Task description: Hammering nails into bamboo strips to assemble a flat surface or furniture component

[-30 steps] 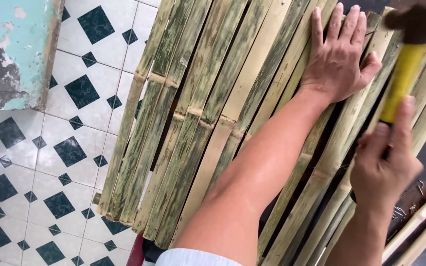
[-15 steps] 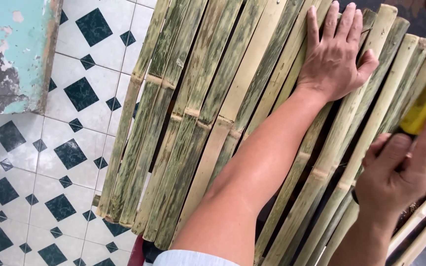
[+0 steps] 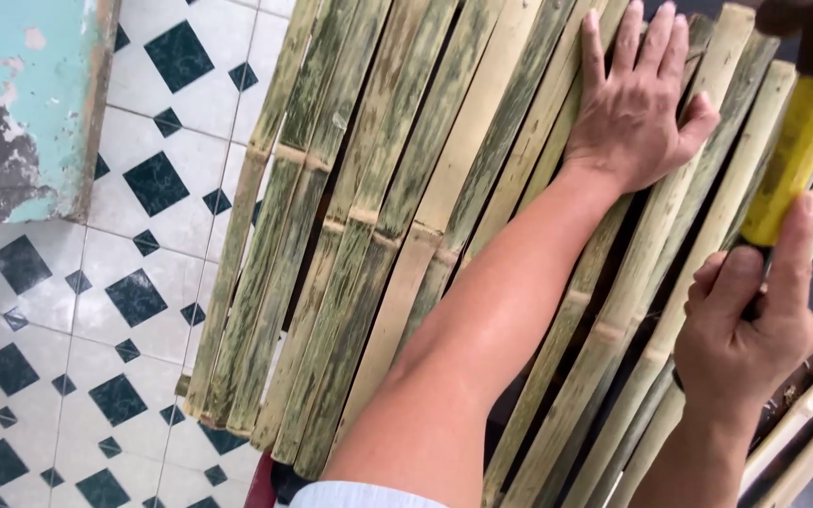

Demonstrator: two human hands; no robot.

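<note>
Bamboo slats point(image 3: 406, 216): long axis runs from near-left to far-right, side by side.
Left hand point(image 3: 637, 103): grip spread flat, pressing the far slats.
Right hand point(image 3: 745, 334): grip closed around the hammer handle.
Hammer point(image 3: 797, 155): yellow handle, head raised right of the left hand.

we see bamboo slats point(image 3: 397, 235): split cane, matt, streaked green and straw, ridged at the nodes | hammer point(image 3: 797, 141) at 2 o'clock: smooth yellow handle, dark dull head | floor tiles point(image 3: 134, 292) at 9 o'clock: glazed ceramic, white with dark diamonds | wall point(image 3: 21, 103) at 10 o'clock: flaking turquoise paint, rough
</note>
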